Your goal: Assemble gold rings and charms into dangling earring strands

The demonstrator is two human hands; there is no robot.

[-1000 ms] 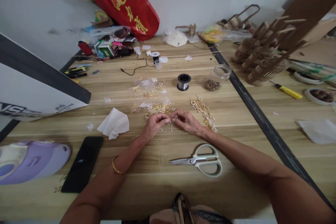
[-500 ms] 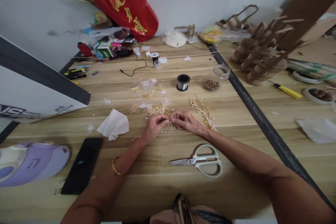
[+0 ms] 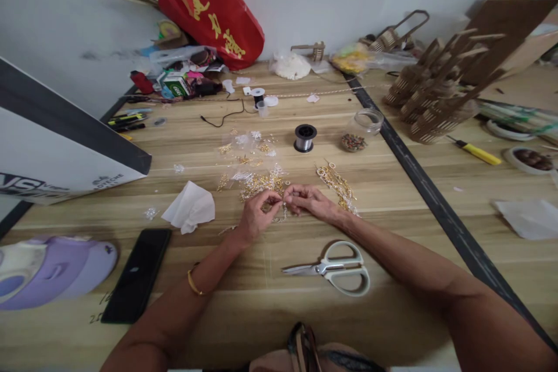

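Observation:
My left hand (image 3: 255, 213) and my right hand (image 3: 310, 200) meet over the middle of the wooden table (image 3: 270, 325), fingertips pinched together on a small gold and clear trinket (image 3: 282, 208) that dangles between them. Just beyond the fingers lies a scatter of gold findings (image 3: 260, 182). A row of finished gold pieces (image 3: 337, 183) lies to the right of my right hand. White-handled scissors (image 3: 333, 267) rest below my right forearm. A gold bangle sits on my left wrist.
A crumpled tissue (image 3: 190, 207), a black phone (image 3: 137, 274) and a purple device (image 3: 52, 267) lie at the left. A thread spool (image 3: 304, 136), a bead dish (image 3: 353, 141) and a glass jar (image 3: 368, 120) stand farther back. Wooden baskets (image 3: 436, 99) crowd the right.
Both hands stay in the same spot; the fingers have shifted slightly as they work the small piece. Nothing else has moved.

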